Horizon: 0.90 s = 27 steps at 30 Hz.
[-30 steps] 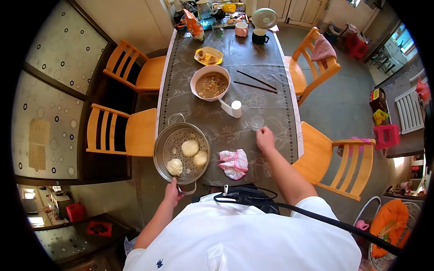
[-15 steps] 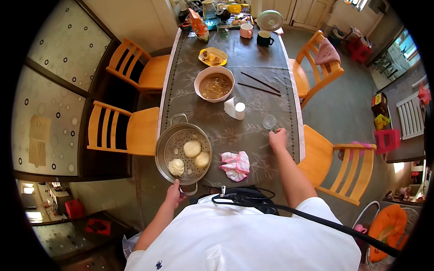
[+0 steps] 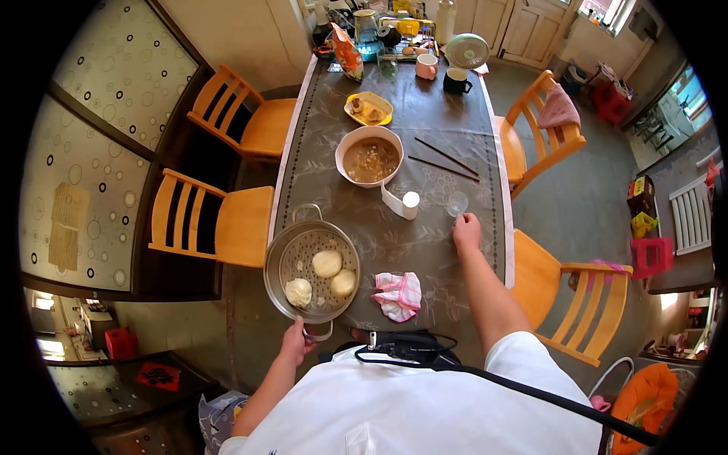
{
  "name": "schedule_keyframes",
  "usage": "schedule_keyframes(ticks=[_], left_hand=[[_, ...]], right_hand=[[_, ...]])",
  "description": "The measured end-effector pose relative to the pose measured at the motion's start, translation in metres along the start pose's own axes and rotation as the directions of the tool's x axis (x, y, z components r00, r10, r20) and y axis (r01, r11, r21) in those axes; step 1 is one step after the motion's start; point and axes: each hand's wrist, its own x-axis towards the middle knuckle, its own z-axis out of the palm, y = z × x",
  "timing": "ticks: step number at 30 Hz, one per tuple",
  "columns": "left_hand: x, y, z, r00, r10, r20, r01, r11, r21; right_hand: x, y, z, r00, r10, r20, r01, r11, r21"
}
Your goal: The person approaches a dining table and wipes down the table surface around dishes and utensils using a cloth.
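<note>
A round metal steamer tray [image 3: 274, 262] with a perforated bottom sits at the table's near left corner, holding 3 pale steamed buns [image 3: 327, 263] and some crumbs. My left hand [image 3: 297, 345] is closed at its near rim, beside the near loop handle. On the right side of the table, my right hand [image 3: 467, 233] is closed at the near edge of a small clear cup [image 3: 457, 202]; my fingers hide where they meet it. Between my hands lies a crumpled pink-and-white cloth [image 3: 398, 296]. A white roll of paper [image 3: 409, 203] stands with a loose end hanging toward the bowl.
Beyond the roll are a white bowl of brown soup [image 3: 340, 164], dark chopsticks [image 3: 444, 167] and a yellow dish of food [image 3: 387, 117]. Mugs [image 3: 456, 82], an orange bag [image 3: 346, 54] and a small fan [image 3: 467, 51] stand at the far end. Wooden chairs [image 3: 243, 226] flank the table.
The view has shifted, so the table and its things appear slightly lower and further right. Both hands stay at the steamer tray and the clear cup.
</note>
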Motion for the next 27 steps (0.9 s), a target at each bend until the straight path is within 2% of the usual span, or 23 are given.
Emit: schedule_keyframes(ticks=[4, 6, 7, 8, 9, 10, 11, 13, 15, 16, 19, 22, 23, 24, 27], left_hand=[[-0.008, -0.002, 0.003, 1.000, -0.002, -0.003, 0.002, 1.000, -0.026], [-0.028, 0.004, 0.010, 1.000, -0.026, -0.017, 0.025, 0.999, -0.021], [-0.030, 0.001, 0.009, 0.999, -0.033, -0.020, 0.032, 0.999, -0.029], [-0.032, -0.005, 0.007, 0.999, -0.038, -0.024, 0.037, 0.999, -0.037], [-0.035, -0.010, 0.005, 0.999, -0.044, -0.029, 0.042, 0.998, -0.045], [-0.039, -0.014, 0.003, 0.999, -0.050, -0.017, 0.049, 0.997, -0.057], [-0.042, -0.017, 0.001, 0.998, -0.053, -0.024, 0.052, 0.997, -0.062], [-0.049, -0.026, -0.003, 0.997, -0.063, -0.038, 0.060, 0.995, -0.076], [-0.056, -0.030, -0.007, 0.996, -0.071, -0.062, 0.067, 0.995, -0.067], [-0.060, -0.030, -0.007, 0.993, -0.079, -0.083, 0.074, 0.995, -0.070], [-0.064, -0.031, -0.009, 0.988, -0.083, -0.126, 0.075, 0.995, -0.068], [-0.059, -0.025, -0.008, 0.992, -0.070, -0.103, 0.064, 0.996, -0.068], [-0.054, -0.021, -0.008, 0.994, -0.060, -0.087, 0.054, 0.996, -0.070], [-0.050, -0.018, -0.007, 0.995, -0.060, -0.076, 0.054, 0.996, -0.074], [-0.039, -0.009, -0.006, 0.999, -0.032, -0.008, 0.032, 0.999, -0.022]], right_hand=[[0.048, -0.026, 0.016, 0.992, -0.117, -0.056, 0.122, 0.988, 0.092], [0.073, -0.055, 0.020, 0.998, -0.059, -0.026, 0.060, 0.996, 0.073], [0.084, -0.070, 0.026, 0.983, -0.151, -0.100, 0.163, 0.979, 0.121], [0.114, -0.065, 0.036, 0.950, -0.270, -0.160, 0.271, 0.963, -0.019], [0.128, -0.078, 0.039, 0.960, -0.235, -0.153, 0.217, 0.968, -0.125], [0.119, -0.109, 0.034, 0.945, -0.271, -0.185, 0.235, 0.952, -0.196], [0.131, -0.121, 0.034, 0.977, -0.174, -0.125, 0.148, 0.971, -0.189], [0.158, -0.131, 0.041, 0.988, -0.123, -0.099, 0.097, 0.968, -0.231], [0.183, -0.131, 0.050, 0.997, -0.054, -0.057, 0.040, 0.975, -0.220], [0.199, -0.127, 0.055, 0.999, 0.032, 0.011, -0.030, 0.986, -0.163], [0.174, -0.157, 0.046, 0.994, 0.082, 0.068, -0.082, 0.997, -0.010], [0.219, -0.101, 0.063, 0.997, -0.057, 0.044, 0.063, 0.990, -0.126], [0.205, -0.113, 0.056, 0.994, -0.102, 0.035, 0.107, 0.980, -0.167], [0.185, -0.121, 0.048, 0.997, -0.054, 0.053, 0.057, 0.997, -0.058], [0.156, -0.132, 0.028, 0.991, 0.012, 0.132, -0.024, 0.996, 0.089]])
